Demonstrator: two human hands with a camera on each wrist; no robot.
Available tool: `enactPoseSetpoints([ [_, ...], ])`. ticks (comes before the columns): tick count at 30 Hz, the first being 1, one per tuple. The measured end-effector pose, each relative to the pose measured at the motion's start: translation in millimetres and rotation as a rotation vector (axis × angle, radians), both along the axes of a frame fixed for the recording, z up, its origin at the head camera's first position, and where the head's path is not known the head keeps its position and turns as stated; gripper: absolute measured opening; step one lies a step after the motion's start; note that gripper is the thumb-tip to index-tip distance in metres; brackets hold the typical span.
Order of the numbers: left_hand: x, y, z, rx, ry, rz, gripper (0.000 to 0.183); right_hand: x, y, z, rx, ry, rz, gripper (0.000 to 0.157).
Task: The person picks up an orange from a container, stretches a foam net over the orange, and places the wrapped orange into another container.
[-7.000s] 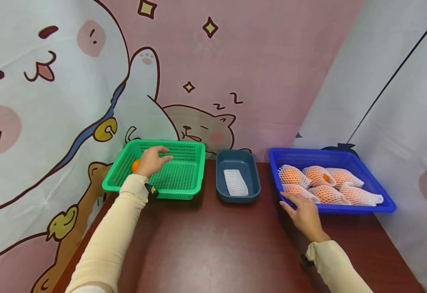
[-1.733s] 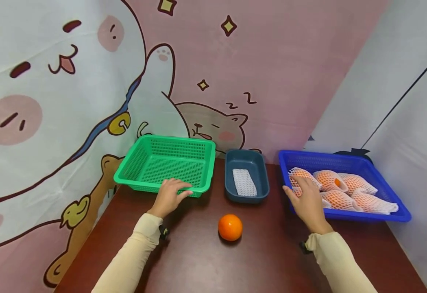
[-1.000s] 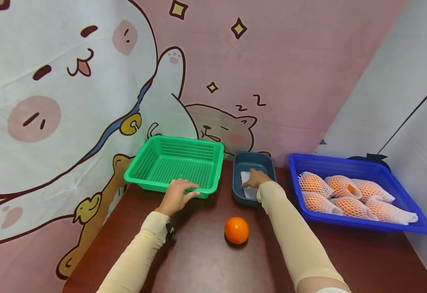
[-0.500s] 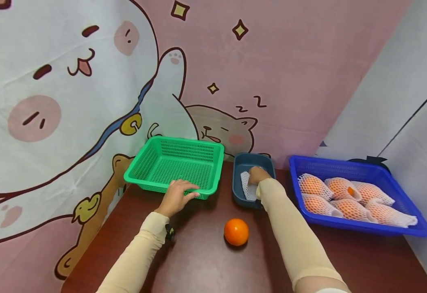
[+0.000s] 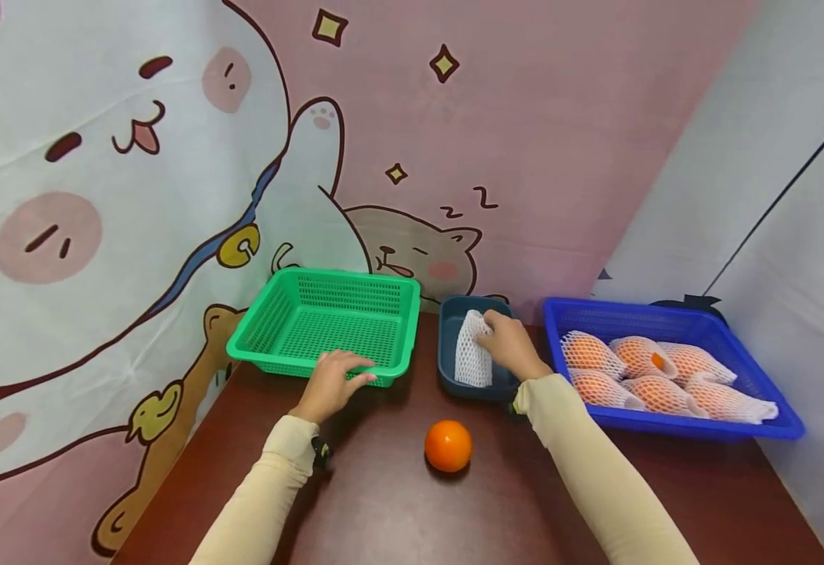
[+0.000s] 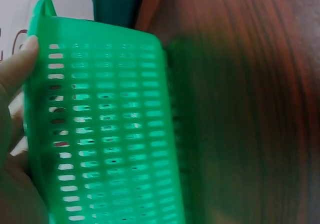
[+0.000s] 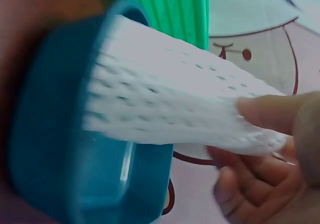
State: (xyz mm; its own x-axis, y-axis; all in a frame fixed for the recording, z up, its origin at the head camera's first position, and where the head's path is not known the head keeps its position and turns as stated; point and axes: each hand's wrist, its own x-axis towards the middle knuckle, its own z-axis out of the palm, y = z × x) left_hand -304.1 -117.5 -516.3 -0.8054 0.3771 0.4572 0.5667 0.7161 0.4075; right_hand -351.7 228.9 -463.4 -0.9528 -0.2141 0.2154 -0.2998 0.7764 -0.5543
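My right hand pinches the upper end of a white foam net sleeve between thumb and fingers. In the right wrist view, the sleeve hangs flat, its lower end over the rim of the dark blue tray. My left hand rests at the front rim of the green basket, fingers relaxed; the left wrist view shows the thumb at the basket's edge. A bare orange sits on the table in front of the tray.
At the right stands a blue basket holding several oranges in white net sleeves. The brown table reaches back to a printed cartoon backdrop, which also closes off the left side.
The orange left the green basket for the table. My right hand moved from the blue basket into the tray, took the net sleeve and raised it upright. My left hand came to the basket's front.
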Motion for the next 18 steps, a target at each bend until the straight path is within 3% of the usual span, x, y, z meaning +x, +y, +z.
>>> enactPoseSetpoints([
  [6, 5.5, 2, 7.7, 0.018, -0.091, 0.017, 0.029, 42.5, 1, -15.4, -0.094, 0.264, -0.01, 0.024],
  [10, 11.3, 12, 17.8, 0.081, -0.075, 0.018, 0.04, 61.3, -3, -22.0, -0.092, 0.45, 0.056, 0.026],
  [12, 18.3, 28, 24.2, 0.165, -0.044, -0.01, 0.043, 67.9, -5, -22.9, -0.082, 0.53, 0.099, 0.026],
  [16, 36.7, 74, 45.2, 0.371, -0.004, -0.139, 0.034, 76.0, -8, -22.3, -0.025, 0.648, 0.177, 0.024],
  [18, 43.3, 95, 57.0, 0.399, -0.013, -0.184, 0.027, 78.4, -11, -21.6, 0.012, 0.694, 0.211, 0.023],
])
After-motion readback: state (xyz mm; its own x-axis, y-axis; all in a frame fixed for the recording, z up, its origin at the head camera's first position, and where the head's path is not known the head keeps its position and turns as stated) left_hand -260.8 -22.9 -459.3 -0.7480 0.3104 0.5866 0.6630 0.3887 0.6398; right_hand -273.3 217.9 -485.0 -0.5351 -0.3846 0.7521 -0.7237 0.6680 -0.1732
